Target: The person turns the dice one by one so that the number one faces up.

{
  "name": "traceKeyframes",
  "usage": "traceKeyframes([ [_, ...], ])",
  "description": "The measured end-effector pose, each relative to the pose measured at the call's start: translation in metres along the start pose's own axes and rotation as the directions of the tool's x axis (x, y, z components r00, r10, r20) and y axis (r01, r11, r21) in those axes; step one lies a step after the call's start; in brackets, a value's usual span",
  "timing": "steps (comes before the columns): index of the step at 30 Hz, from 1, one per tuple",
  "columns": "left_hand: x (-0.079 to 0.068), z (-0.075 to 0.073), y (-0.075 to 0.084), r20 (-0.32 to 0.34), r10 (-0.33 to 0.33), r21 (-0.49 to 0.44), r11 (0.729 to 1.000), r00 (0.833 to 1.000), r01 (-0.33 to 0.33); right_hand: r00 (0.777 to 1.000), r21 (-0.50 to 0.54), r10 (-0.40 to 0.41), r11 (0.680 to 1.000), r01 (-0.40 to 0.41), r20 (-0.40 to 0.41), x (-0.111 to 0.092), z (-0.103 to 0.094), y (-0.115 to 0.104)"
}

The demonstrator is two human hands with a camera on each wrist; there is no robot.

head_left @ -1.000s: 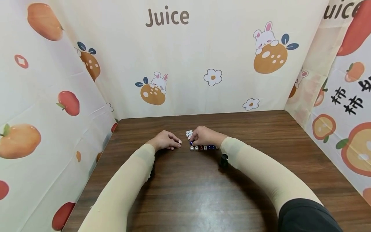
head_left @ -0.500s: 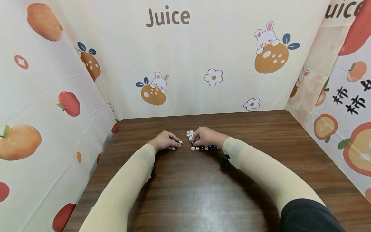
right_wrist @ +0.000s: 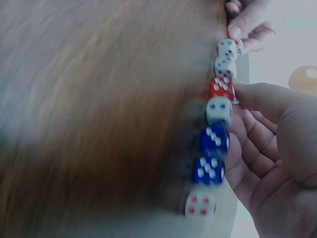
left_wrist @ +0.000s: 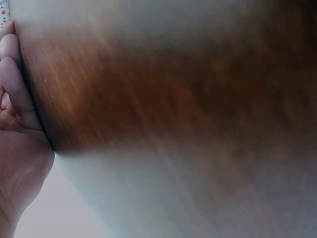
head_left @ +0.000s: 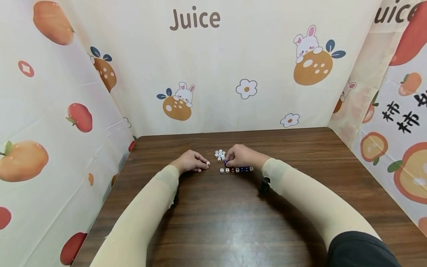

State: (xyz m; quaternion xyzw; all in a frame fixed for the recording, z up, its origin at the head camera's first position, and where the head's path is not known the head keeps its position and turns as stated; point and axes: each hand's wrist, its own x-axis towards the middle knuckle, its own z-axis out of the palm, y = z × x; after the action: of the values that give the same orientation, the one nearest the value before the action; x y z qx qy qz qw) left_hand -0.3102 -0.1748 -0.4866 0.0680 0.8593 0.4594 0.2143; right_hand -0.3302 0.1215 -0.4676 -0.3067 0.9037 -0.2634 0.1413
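Observation:
My left hand point(head_left: 191, 162) pinches a white die point(head_left: 208, 163) between thumb and finger, left of the other dice. In the left wrist view only its curled fingers point(left_wrist: 17, 91) show at the left edge, the die hidden. My right hand point(head_left: 241, 155) pinches a blue die point(head_left: 225, 163) just behind a row of dice. That row runs left to right: two white dice, a red die point(right_wrist: 222, 88), a white die point(right_wrist: 219, 111), two blue dice, and a white die with red pips point(right_wrist: 200, 204). In the right wrist view the row partly hides my fingertips.
A loose cluster of white dice point(head_left: 219, 154) lies behind the row, left of my right hand. All stand on a dark wooden table point(head_left: 213, 207). A printed cloth point(head_left: 213, 66) hangs along the table's back edge, with more cloth at both sides.
My right hand has shifted a little to the right with the blue die, uncovering more of the white cluster and the row's right end. My left hand stays in place with its die.

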Motion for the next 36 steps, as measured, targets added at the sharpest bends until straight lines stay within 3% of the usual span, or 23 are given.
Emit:
traceKeyframes([
  [10, -0.004, -0.002, 0.004, -0.003, 0.003, -0.001, 1.0, 1.0, -0.003, 0.992, 0.071, 0.095, 0.994, -0.089, -0.089, -0.034, -0.027, 0.031],
  [21, -0.004, 0.005, 0.003, -0.001, 0.013, -0.007, 1.0, 1.0, -0.013, 0.987, 0.086, 0.144, 0.987, -0.138, -0.072, -0.083, -0.026, 0.066],
  [26, -0.004, 0.002, 0.002, -0.005, 0.01, 0.01, 1.0, 1.0, -0.01, 0.992, 0.079, 0.114, 0.991, -0.11, -0.054, -0.089, -0.026, 0.065],
  [36, -0.004, 0.0, 0.002, 0.001, -0.004, 0.0, 1.0, 1.0, 0.004, 0.99, 0.101, 0.129, 0.987, -0.122, -0.061, -0.093, -0.029, 0.074],
])
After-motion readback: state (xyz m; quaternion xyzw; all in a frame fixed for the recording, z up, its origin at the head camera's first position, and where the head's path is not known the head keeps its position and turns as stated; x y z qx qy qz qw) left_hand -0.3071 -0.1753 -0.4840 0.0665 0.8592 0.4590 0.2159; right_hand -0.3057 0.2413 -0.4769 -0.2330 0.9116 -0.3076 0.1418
